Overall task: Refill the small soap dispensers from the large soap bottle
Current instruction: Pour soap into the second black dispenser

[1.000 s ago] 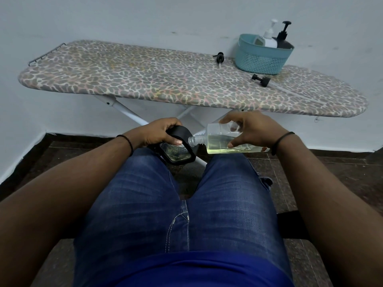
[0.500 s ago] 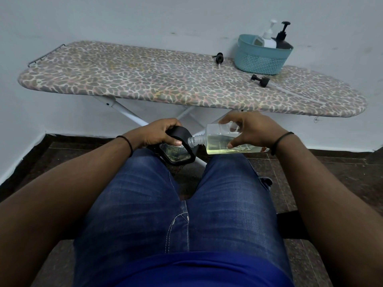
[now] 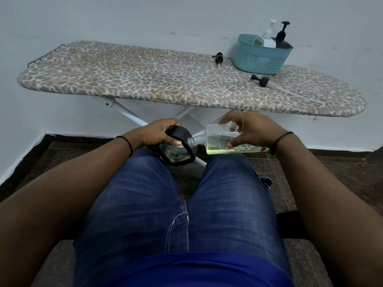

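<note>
Right now, in the head view, your left hand (image 3: 159,133) grips a dark-framed small dispenser (image 3: 178,151) over your left knee, while your right hand (image 3: 248,129) holds the clear soap bottle (image 3: 223,139) on its side, its open threaded neck just beside the dispenser. You look mid-pour, though I cannot tell whether the yellowish liquid is flowing; next, tip gently and keep the mouths aligned. Two pump heads (image 3: 260,79) wait on the ironing board (image 3: 145,79).
</note>
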